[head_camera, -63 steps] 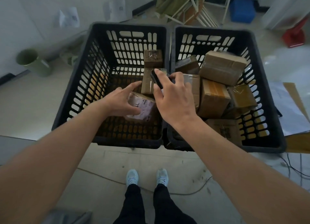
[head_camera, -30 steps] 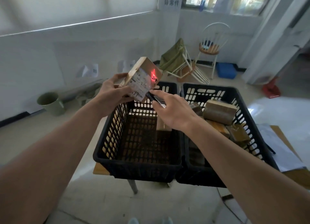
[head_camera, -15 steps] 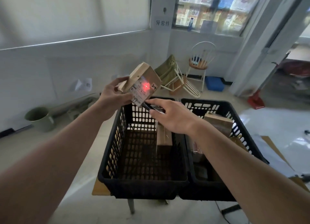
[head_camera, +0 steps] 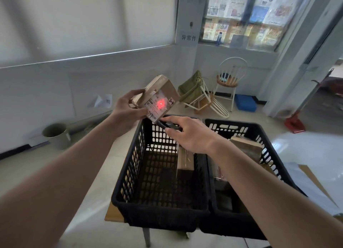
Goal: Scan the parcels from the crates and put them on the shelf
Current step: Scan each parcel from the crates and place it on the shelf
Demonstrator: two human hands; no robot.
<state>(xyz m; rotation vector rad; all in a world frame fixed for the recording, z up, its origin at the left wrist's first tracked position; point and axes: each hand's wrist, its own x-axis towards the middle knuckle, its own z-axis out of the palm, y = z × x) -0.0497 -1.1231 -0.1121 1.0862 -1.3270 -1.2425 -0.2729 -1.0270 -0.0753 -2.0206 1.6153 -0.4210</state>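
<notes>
While left hand [head_camera: 128,110] grips boxy cardboard parcel [head_camera: 157,97], right hand [head_camera: 187,134] clasps slim black scanner [head_camera: 168,124].

The left hand [head_camera: 128,112] grips a parcel [head_camera: 157,97] above the left crate [head_camera: 159,175], label facing the camera, a red cross of light on it. The right hand [head_camera: 191,134] holds a dark scanner [head_camera: 167,124] just beneath the parcel. More parcels [head_camera: 246,147] lie in the right crate [head_camera: 259,175]. Both crates stand on a table [head_camera: 113,216].

Matt brown cardboard parcel [head_camera: 163,89] with paper label; black perforated plastic crates [head_camera: 133,166].
</notes>
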